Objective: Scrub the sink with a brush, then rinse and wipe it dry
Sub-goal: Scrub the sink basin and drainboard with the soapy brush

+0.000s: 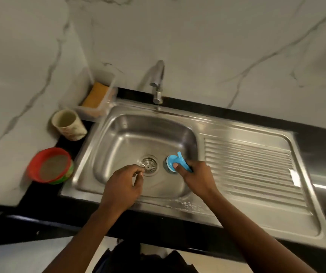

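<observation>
Scrubbing step. My right hand [195, 178] grips the blue brush [173, 162], bristles down on the sink [130, 138] floor just right of the drain [148, 164]. Left hand [122, 186] is curled at the drain's near edge; can't tell if it's holding anything. Next, probably: work the brush outward from the drain.

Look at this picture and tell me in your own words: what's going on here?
A person is scrubbing a steel sink. The right hand grips a blue brush, pressed to the basin floor just right of the drain. The left hand hovers beside the drain, fingers curled; whether it holds anything is unclear. No water shows at the tap, and suds sit on the front rim.
</observation>
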`<state>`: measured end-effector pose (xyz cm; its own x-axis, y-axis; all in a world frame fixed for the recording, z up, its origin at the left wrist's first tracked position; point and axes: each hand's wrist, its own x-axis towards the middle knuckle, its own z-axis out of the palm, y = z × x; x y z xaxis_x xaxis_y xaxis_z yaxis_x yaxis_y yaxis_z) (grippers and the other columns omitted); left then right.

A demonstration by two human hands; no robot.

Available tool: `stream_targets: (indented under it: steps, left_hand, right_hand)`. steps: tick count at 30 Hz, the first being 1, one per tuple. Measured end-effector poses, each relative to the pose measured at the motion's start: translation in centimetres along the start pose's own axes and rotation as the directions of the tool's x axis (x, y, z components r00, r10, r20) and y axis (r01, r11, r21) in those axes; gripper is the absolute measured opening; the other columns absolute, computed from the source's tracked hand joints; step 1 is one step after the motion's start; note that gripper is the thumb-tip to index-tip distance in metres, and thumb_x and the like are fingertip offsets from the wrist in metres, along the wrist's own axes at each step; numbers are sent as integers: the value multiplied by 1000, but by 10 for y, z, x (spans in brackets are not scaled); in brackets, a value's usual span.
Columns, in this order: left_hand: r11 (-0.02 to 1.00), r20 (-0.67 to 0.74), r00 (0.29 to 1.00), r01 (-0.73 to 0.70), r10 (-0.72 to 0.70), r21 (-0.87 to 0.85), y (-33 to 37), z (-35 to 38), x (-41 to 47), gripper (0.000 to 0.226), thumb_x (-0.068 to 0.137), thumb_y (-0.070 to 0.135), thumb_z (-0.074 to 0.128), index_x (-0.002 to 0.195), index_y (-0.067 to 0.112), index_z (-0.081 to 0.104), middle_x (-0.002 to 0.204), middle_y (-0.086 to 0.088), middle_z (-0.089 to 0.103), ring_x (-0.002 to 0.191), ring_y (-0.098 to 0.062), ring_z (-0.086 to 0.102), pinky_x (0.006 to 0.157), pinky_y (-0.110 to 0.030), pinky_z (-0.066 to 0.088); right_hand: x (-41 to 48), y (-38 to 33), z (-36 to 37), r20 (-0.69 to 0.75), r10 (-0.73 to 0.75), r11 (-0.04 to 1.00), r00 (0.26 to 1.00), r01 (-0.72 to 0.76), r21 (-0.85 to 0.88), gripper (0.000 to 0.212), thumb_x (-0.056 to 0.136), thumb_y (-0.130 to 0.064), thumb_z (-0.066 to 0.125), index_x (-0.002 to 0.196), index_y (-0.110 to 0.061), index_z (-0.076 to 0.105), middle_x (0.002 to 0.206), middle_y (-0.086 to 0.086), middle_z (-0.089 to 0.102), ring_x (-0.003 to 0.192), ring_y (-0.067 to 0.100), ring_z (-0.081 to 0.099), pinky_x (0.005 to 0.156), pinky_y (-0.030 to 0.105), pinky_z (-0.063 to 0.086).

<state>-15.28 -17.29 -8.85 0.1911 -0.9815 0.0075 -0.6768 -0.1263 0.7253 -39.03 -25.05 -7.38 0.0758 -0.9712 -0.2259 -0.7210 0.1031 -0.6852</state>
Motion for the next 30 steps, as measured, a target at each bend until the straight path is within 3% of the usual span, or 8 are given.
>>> stream_targets:
  steps: [3,6,9,13,18,24,27,30]
  left_hand:
    - [996,-49,995,85,-85,2,-21,-27,-5,15,94,33,60,105,33,71,103,22,71,96,0,66,84,-30,56]
    - [987,-104,981,164,-163,1,-42,-52,-15,15,97,33,61,108,36,70,105,22,70,98,1,65,84,-25,54]
    - [974,-148,963,228,-227,-10,-63,-73,-27,15,97,32,60,107,35,71,104,20,70,96,1,65,81,-24,54]
    - [951,-157,939,310,-306,3,-84,-93,-37,10,96,29,59,100,31,68,97,15,71,90,-4,66,79,-35,58]
    - [937,-173,922,350,-347,-11,-109,-107,-47,15,99,32,56,105,28,70,99,12,74,91,-6,70,80,-39,61]
    - [933,-130,924,355,-360,-62,-122,-115,-48,15,100,30,58,110,32,70,102,18,73,92,1,69,82,-30,61]
    - [938,-115,932,339,-345,-65,-126,-118,-46,14,100,31,59,109,32,69,101,18,73,92,1,69,82,-29,61]
    - [952,-103,946,302,-306,-58,-127,-119,-43,12,100,30,59,106,31,68,100,17,72,91,0,69,81,-30,61]
  right_hand:
    - [14,-58,22,75,-143,989,987,139,45,35,95,-51,68,63,-37,61,55,-15,60,51,3,56,52,16,39]
    - [23,-116,54,179,-281,959,943,269,87,15,95,-48,68,90,-37,77,66,-13,69,58,4,63,53,18,43]
    - [28,-171,95,258,-401,916,879,387,106,27,96,-50,65,115,-37,77,71,-9,71,58,4,63,55,22,43]
    - [27,-226,151,355,-541,829,763,554,73,32,97,-50,60,121,-34,73,92,-8,75,79,10,68,67,29,51]
    - [29,-261,209,528,-556,697,642,706,-125,47,96,-52,56,142,-42,58,126,-5,70,111,23,66,87,36,55]
    - [44,-274,245,660,-432,578,615,750,-320,44,97,-50,57,136,-32,63,114,0,68,100,26,68,72,35,52]
    - [50,-278,247,657,-433,588,617,746,-314,46,95,-52,57,136,-32,64,113,-3,67,96,22,66,67,32,49]
    - [49,-272,248,645,-437,625,628,727,-284,45,95,-51,59,136,-34,64,110,-5,68,93,20,66,71,34,54]
